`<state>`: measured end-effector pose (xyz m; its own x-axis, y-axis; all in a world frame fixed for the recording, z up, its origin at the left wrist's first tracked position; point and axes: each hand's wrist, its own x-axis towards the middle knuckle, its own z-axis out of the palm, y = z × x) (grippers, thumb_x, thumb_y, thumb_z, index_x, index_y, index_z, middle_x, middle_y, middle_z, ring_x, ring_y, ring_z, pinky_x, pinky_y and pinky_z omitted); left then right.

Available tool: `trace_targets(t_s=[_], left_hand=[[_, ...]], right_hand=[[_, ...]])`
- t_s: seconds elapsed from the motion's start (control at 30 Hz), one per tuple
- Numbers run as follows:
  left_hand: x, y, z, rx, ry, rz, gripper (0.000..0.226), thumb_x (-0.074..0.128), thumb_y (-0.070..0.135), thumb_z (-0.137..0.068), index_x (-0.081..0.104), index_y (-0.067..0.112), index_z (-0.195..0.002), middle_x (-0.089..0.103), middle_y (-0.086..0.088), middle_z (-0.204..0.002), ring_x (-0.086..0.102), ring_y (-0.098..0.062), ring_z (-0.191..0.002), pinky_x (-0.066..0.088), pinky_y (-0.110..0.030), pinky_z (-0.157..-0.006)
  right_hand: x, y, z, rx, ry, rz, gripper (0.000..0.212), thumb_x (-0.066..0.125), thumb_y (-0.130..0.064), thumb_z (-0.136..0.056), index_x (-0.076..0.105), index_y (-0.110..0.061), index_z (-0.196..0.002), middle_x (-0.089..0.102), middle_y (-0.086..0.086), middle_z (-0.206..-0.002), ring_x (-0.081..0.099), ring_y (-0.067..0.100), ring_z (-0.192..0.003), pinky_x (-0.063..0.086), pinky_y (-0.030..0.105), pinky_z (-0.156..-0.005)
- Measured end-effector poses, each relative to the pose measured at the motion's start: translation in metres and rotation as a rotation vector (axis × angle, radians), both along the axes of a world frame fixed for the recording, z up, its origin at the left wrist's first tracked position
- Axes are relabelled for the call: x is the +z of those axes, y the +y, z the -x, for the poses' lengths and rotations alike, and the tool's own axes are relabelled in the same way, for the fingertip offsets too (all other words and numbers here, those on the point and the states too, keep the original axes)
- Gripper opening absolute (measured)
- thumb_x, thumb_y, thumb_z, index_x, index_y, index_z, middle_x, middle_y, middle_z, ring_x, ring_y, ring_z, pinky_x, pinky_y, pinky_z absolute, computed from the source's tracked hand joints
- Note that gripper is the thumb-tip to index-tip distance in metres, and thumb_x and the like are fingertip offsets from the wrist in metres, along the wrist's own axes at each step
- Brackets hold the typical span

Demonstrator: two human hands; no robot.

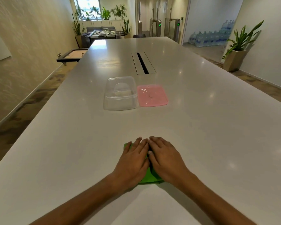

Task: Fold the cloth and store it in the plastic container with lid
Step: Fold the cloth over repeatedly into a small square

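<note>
Both palms down flat, low centre of frame: left hand (pixel 134 157) and right hand (pixel 165 157) side by side, fingers straight, pressing green cloth (pixel 150 177) onto white tabletop (pixel 217 127). Further up, mid-frame: clear plastic container (pixel 120 101), open, nothing inside. Just right of it, touching or nearly: pink lid (pixel 152 95), lying flat. No readable writing anywhere.

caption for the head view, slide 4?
Both hands, left and right, press a green cloth flat; clear container and pink lid wait beyond.
</note>
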<state>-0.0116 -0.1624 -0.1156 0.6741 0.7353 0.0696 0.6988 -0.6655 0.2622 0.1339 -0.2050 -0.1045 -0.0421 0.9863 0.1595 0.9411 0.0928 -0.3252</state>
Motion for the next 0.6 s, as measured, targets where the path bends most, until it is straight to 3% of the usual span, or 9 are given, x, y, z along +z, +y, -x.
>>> trace_targets(t_s=[0.2,0.33,0.47,0.6], left_hand=[[-0.007,-0.003,-0.001,0.035,0.057,-0.045,0.069,0.000,0.043,-0.089,0.013,0.018,-0.151,0.016,0.000,-0.160,0.008,-0.017,-0.148,0.001,-0.037,-0.120],[-0.007,-0.003,-0.002,0.037,0.040,-0.015,0.070,0.000,0.045,-0.088,0.015,0.018,-0.151,0.017,0.000,-0.160,0.010,-0.016,-0.148,0.003,-0.036,-0.121],[-0.002,0.011,-0.001,0.039,-0.225,0.119,0.064,0.021,0.047,-0.091,0.033,0.018,-0.146,0.029,0.001,-0.156,0.020,-0.014,-0.145,0.014,-0.037,-0.120],[0.002,0.049,0.005,0.118,-0.497,0.038,0.050,0.041,0.037,-0.093,0.047,0.015,-0.137,0.036,-0.002,-0.152,0.026,-0.018,-0.143,0.022,-0.039,-0.118]], right_hand=[[-0.014,0.002,-0.004,0.031,-0.003,0.054,0.079,-0.002,-0.059,-0.088,0.030,-0.018,-0.148,0.034,0.000,-0.154,0.026,0.015,-0.143,0.008,0.025,-0.117],[-0.017,0.003,-0.005,0.031,0.014,0.065,0.081,-0.005,-0.058,-0.087,0.032,-0.017,-0.147,0.037,0.001,-0.153,0.030,0.015,-0.142,0.014,0.029,-0.118],[-0.007,0.012,-0.008,0.024,0.079,0.071,0.069,0.011,-0.055,-0.092,0.038,-0.018,-0.144,0.040,0.002,-0.151,0.035,0.015,-0.138,0.024,0.032,-0.116],[0.017,0.040,-0.015,-0.025,0.175,0.005,0.059,0.029,-0.050,-0.095,0.041,-0.018,-0.143,0.040,0.003,-0.150,0.036,0.018,-0.137,0.029,0.033,-0.112]])
